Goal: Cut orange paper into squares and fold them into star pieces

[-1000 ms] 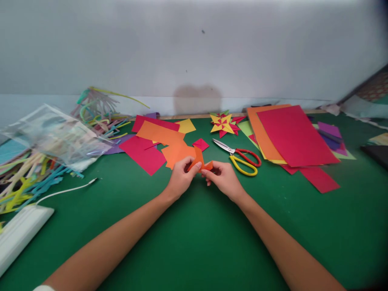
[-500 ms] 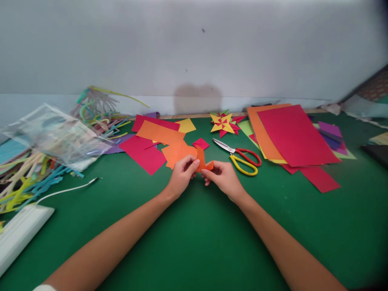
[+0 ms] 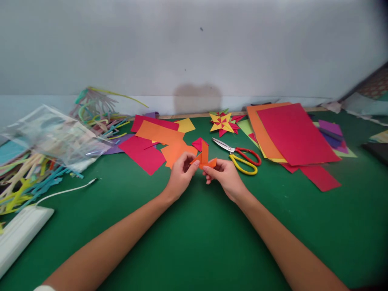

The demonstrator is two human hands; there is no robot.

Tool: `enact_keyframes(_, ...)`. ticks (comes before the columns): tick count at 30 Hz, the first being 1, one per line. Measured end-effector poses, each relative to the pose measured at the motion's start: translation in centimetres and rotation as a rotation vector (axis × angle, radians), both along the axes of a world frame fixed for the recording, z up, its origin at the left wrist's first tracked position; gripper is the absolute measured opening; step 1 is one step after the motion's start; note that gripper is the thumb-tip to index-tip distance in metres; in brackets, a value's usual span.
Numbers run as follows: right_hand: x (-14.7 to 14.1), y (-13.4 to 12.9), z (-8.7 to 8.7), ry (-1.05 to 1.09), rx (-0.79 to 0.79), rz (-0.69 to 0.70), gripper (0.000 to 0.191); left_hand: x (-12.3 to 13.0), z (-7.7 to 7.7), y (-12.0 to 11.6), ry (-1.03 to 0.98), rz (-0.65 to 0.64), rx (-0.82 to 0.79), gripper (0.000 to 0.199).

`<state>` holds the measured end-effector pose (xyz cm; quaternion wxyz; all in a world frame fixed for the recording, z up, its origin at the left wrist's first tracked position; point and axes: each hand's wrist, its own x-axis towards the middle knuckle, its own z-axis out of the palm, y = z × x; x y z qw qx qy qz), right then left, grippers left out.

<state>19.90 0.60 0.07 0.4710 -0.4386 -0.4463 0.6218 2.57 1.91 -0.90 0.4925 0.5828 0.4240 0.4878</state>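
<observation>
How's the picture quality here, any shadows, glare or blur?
In the head view, a soft two-lobed shadow darkens the wall, the clear plastic bag catches whitish glare, and the dark object at the right edge looks blurred; the folded orange paper is clearer.

A clear plastic bag (image 3: 57, 126) lies across thin coloured strips (image 3: 28, 176) at the left of the green table (image 3: 194, 242) — below them, a white cable (image 3: 67, 192) meets a white block (image 3: 24, 238). Scissors (image 3: 232, 150) with one red and one yellow handle lie near a yellow-and-red paper star (image 3: 222, 122). Rightward, a red sheet (image 3: 298, 135) tops a paper stack (image 3: 262, 126) — behind everything stands a pale wall (image 3: 194, 48), marked by a rounded shadow (image 3: 197, 97).
</observation>
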Motion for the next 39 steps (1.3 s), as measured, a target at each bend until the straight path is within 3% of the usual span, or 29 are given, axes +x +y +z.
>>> enact_keyframes(3,0.02,-0.08,0.12,0.007,-0.014,0.019,0.030,0.12,0.25,-0.13,-0.031,0.002,0.073,0.051)
enact_keyframes(4,0.05,-0.11,0.21,0.015,-0.018,0.026,0.030,0.11,0.41,-0.22,0.004,-0.021,0.098,0.053)
enact_keyframes(7,0.17,-0.13,0.44,0.034,-0.011,0.032,0.028,-0.03,0.86,-0.46,0.137,-0.116,0.164,0.033)
enact_keyframes(10,0.25,-0.08,0.48,0.024,0.019,0.019,0.027,-0.15,0.96,-0.48,0.149,-0.131,0.179,0.025)
enact_keyframes(20,0.21,0.02,0.46,-0.035,0.061,0.016,0.029,-0.13,0.43,0.08,-0.017,-0.140,0.094,0.024)
enact_keyframes(39,0.25,-0.10,0.48,-0.025,0.035,0.018,0.031,-0.18,0.29,-0.14,0.002,-0.141,0.119,0.024)
